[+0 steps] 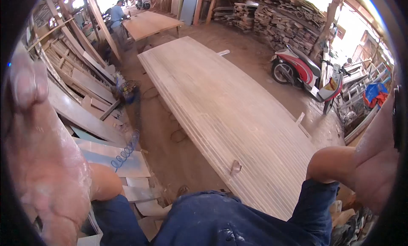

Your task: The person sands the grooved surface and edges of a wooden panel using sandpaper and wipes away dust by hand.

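Note:
My left hand (46, 165) is raised close to the camera at the left edge. Its palm faces me, dusted with white powder, and the visible fingers reach upward with nothing seen in them. On the right edge my right hand (376, 169) is also lifted close to the lens, its fingers out of view. Between my arms lies a long wooden panel (229, 105), pale with dust and grooved along its sides. A small folded brownish piece (235, 167), perhaps sandpaper, rests on its near part. Neither hand touches the panel.
Another person (117, 18) stands by a second wooden panel (153, 25) at the back left. A red and white motorbike (304, 73) is parked on the right, before stacked wood (280, 25). Boards (91, 114) and a coiled blue hose (123, 156) are on the left.

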{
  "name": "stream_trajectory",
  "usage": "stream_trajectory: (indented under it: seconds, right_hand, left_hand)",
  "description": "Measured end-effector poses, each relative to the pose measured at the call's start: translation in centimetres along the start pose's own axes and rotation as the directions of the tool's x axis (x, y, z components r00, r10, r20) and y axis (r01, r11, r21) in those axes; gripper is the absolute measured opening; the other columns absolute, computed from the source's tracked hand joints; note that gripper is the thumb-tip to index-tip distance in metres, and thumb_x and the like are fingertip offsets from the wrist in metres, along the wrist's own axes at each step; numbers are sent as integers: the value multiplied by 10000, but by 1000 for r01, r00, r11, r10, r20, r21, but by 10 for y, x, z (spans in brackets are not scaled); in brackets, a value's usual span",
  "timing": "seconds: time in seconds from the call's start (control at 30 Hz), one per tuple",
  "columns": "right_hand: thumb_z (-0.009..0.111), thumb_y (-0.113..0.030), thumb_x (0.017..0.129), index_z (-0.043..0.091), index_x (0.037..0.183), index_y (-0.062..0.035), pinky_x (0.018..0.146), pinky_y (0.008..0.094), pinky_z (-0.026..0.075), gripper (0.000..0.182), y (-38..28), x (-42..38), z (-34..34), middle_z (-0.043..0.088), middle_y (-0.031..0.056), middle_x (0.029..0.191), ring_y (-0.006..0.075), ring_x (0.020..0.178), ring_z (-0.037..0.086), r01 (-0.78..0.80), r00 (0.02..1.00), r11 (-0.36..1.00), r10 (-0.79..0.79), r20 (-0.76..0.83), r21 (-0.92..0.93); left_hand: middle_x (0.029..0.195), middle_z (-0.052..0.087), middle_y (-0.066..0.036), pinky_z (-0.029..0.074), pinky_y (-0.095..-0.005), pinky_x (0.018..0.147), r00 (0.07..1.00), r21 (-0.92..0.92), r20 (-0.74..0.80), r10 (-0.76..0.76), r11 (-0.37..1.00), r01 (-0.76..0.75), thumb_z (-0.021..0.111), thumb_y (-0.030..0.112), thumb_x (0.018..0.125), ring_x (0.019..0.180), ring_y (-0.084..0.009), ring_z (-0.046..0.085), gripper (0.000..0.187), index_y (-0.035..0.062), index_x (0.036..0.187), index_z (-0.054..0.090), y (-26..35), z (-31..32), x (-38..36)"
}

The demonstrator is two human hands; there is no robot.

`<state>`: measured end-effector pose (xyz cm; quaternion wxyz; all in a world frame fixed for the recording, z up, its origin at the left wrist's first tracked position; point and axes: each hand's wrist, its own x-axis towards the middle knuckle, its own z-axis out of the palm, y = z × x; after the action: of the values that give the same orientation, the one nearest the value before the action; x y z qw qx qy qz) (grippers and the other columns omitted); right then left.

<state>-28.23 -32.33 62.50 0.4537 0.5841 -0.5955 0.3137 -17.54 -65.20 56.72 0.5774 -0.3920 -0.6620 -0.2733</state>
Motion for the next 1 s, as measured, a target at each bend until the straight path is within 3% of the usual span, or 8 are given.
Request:
stream_trajectory:
  seconds: [0.53,1.0]
  right_hand:
    - [562,-122,952,622,1023,14,940,357,456,164,2,36,51,642,118,1112,208,999,592,58,998,994,-57,-8,92]
    - [599,-143,911,618,1079,27,960,371,449,240,-1,38,61,639,128,1140,224,1038,589,65,998,989,-62,-26,133]
  left_hand:
    - [1052,657,-162,502,-378,861,999,140,41,12,990,-18,716,392,861,929,-226,604,555,-78,1136,609,13,-63,-4]
    - [1038,670,-155,504,-379,853,999,212,42,8,977,-16,717,366,865,919,-229,609,512,-75,1112,636,25,-79,-8]
